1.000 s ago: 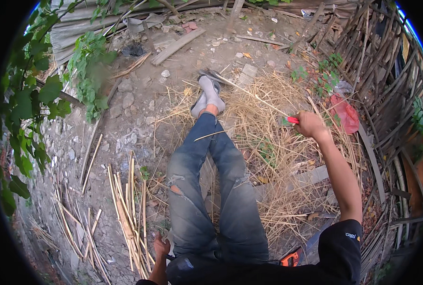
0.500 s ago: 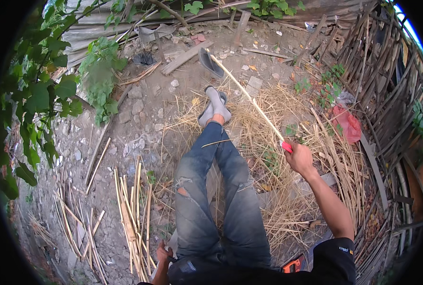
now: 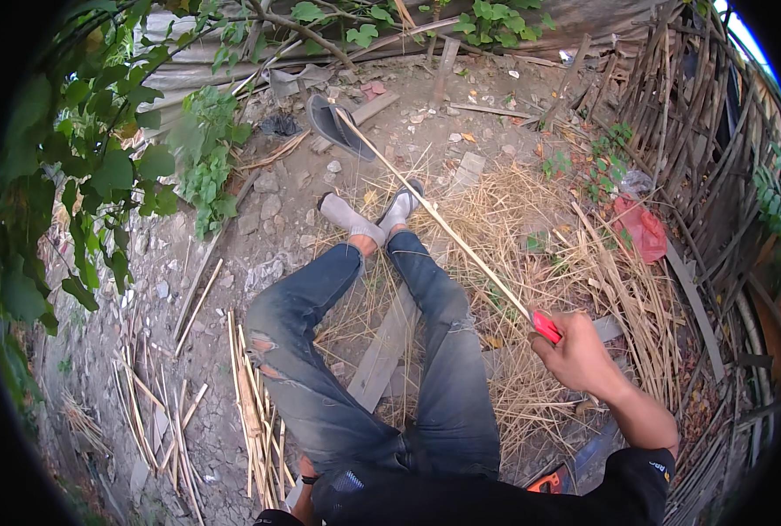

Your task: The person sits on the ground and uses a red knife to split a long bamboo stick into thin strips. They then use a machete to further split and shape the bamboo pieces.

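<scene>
The person's right hand has its fingers curled around a red handle, where a long pale stick begins, its far end against a dark slipper beyond the feet. The left hand sits beside the jeans, near split sticks; I cannot tell its fingers' state.

Outdoor yard, serving you as an open-air workplace. Before you lies bare ground, with stones scattered toward its left edge and straw spread to the right of its middle. A fence of rough sticks runs along the right edge, a sliver of sky showing beyond; a grey sheet lines the far edge. Leaves overhang the left. Note the wooden strips and orange-handled saw toward the near edge.
</scene>
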A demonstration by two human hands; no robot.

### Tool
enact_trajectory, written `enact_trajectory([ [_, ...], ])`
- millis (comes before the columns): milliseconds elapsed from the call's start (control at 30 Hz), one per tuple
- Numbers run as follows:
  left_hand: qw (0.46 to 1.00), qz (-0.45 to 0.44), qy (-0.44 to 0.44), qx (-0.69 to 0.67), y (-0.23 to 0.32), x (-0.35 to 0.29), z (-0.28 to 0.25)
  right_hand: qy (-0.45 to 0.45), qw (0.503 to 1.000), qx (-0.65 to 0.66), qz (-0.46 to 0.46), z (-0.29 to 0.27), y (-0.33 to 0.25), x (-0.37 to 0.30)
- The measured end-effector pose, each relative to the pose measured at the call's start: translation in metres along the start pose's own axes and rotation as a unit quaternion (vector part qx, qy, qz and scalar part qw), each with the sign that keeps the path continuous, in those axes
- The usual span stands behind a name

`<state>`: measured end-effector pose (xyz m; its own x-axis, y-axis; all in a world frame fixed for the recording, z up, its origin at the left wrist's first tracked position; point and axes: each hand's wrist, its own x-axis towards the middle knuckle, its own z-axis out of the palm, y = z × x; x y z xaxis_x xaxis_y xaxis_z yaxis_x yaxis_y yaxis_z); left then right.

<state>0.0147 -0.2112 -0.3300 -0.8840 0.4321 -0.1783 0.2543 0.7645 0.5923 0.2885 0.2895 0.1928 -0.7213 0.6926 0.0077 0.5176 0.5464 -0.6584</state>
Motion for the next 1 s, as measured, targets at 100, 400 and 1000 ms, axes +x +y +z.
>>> enact_trajectory([
  [100,1.0,-0.005,-0.003,0.004,0.011,-0.01,-0.008,-0.088,0.994,0.016,0.063,-0.018,-0.024,-0.037],
  [400,1.0,-0.021,-0.012,0.013,0.014,-0.026,-0.012,-0.245,0.956,-0.144,0.079,-0.061,-0.044,-0.046],
  [1000,0.999,-0.021,-0.021,0.019,0.026,-0.017,-0.013,-0.271,0.933,0.026,0.235,-0.119,-0.083,-0.02],
])
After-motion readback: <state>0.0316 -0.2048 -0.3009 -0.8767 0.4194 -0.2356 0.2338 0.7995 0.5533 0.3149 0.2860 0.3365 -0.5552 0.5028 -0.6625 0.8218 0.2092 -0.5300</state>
